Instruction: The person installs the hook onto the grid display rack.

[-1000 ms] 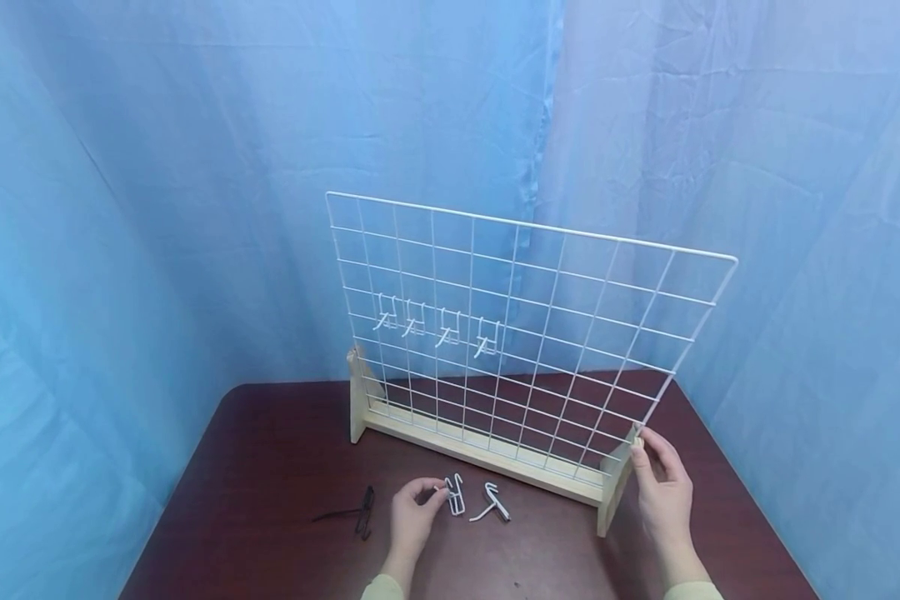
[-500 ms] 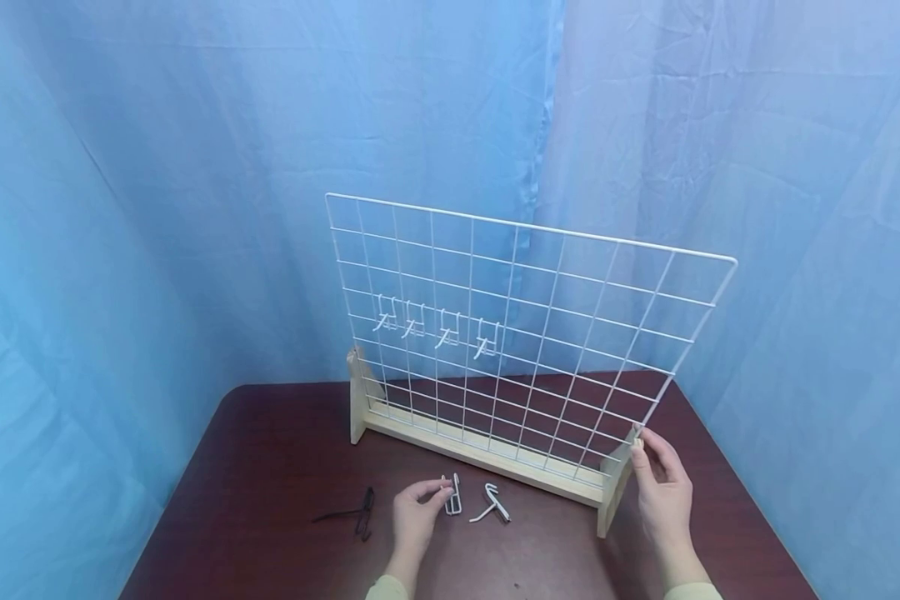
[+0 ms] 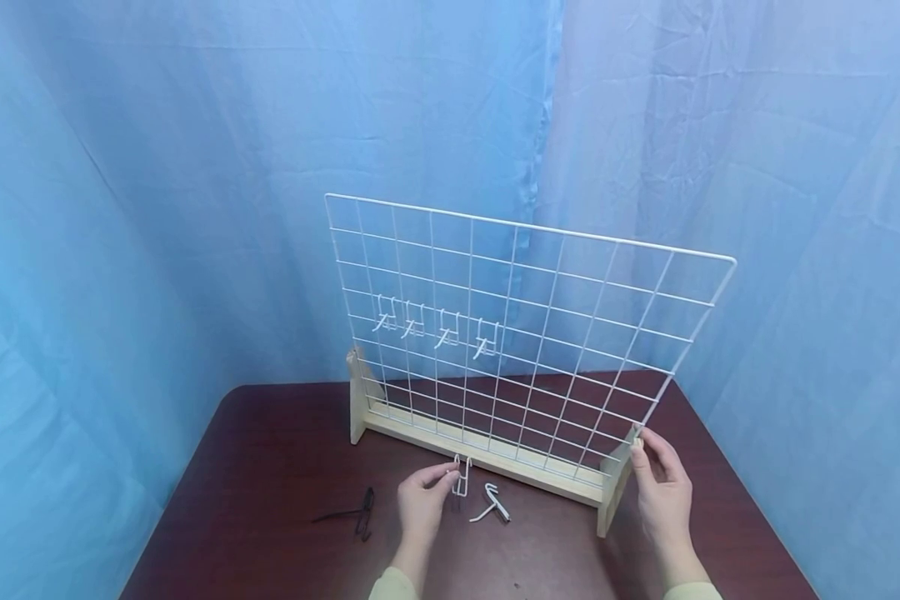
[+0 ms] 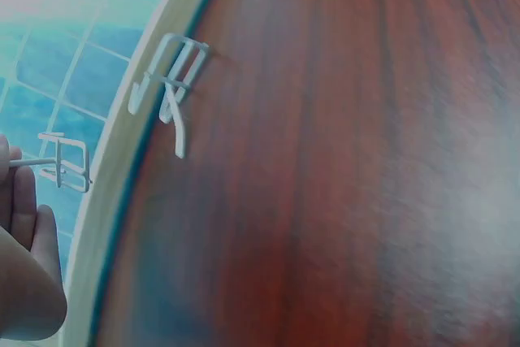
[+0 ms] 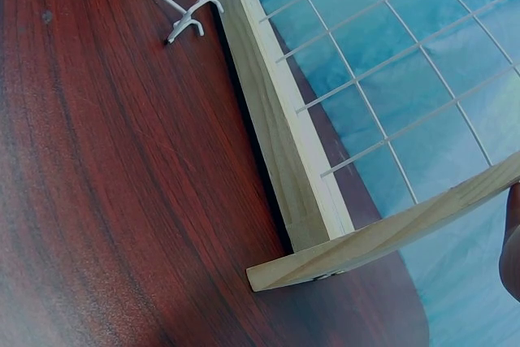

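My left hand pinches a white wire hook by its prong, thumb against fingertips. The hook is raised just in front of the stand's wooden base, its two bent ends pointing up; the left wrist view shows its frame beyond the fingers. A second white hook lies on the table to the right. At the near right end, my right hand grips the top of the wooden side piece, beside the white wire grid. Only a bit of that hand's finger enters the right wrist view.
Several white hooks hang in a row on one wire of the grid's left half. A black hook lies on the dark red table, left of my left hand. Blue curtains surround the table behind and at both sides.
My left hand has lifted the white hook and carried it a little right and forward towards the stand's base. The right hand keeps its place on the wooden side piece.
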A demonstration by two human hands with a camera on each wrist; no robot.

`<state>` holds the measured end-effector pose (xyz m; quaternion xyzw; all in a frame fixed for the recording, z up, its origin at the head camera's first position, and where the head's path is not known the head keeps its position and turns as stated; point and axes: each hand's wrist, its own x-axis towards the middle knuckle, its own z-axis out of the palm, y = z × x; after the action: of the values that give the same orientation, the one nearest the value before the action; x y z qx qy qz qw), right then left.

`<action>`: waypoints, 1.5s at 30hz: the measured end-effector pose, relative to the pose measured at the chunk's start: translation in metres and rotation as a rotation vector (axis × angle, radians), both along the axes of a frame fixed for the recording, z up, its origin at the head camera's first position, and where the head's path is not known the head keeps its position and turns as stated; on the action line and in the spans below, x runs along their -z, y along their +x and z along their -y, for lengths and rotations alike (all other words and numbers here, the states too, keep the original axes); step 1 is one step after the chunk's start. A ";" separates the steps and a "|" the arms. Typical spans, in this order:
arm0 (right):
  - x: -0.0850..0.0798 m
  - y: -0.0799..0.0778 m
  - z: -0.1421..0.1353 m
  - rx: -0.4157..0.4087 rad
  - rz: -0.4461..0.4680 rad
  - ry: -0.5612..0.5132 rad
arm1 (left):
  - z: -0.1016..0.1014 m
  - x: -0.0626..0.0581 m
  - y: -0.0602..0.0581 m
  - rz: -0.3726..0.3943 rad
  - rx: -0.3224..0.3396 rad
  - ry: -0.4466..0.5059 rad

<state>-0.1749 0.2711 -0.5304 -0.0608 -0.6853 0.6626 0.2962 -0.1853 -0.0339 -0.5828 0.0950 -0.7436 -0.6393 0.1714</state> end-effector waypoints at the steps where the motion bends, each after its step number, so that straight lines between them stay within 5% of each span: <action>1: 0.000 0.000 0.000 0.002 0.001 0.008 | -0.001 -0.003 0.000 -0.007 0.000 0.004; 11: 0.001 -0.001 -0.001 0.011 0.019 0.036 | -0.008 -0.038 -0.009 -0.043 -0.019 0.104; 20: 0.001 -0.001 0.000 0.004 0.006 0.019 | -0.004 -0.070 -0.020 -0.151 -0.053 0.208; 45: 0.001 -0.001 -0.001 0.006 0.003 0.021 | 0.031 -0.123 -0.050 -0.240 -0.162 0.196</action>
<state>-0.1758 0.2725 -0.5314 -0.0608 -0.6925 0.6542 0.2979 -0.2354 -0.0653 -0.4596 0.0940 -0.6419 -0.6994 0.3000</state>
